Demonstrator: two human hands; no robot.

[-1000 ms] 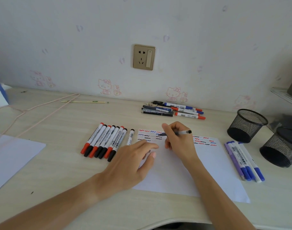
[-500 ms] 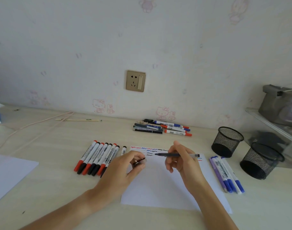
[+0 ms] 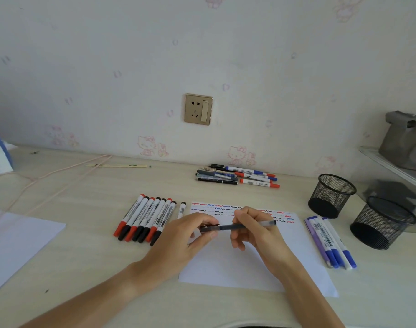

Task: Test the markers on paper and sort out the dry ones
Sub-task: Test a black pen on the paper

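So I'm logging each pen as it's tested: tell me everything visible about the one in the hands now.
The pen is slim, with a dark barrel turning clear toward its right end. It lies about level above the test paper. The right hand grips its middle; the left hand pinches a dark cap at its left tip.

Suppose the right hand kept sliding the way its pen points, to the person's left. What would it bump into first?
Probably the left hand, which pinches the cap at the tip of the pen held by the right hand. The hands are nearly touching.
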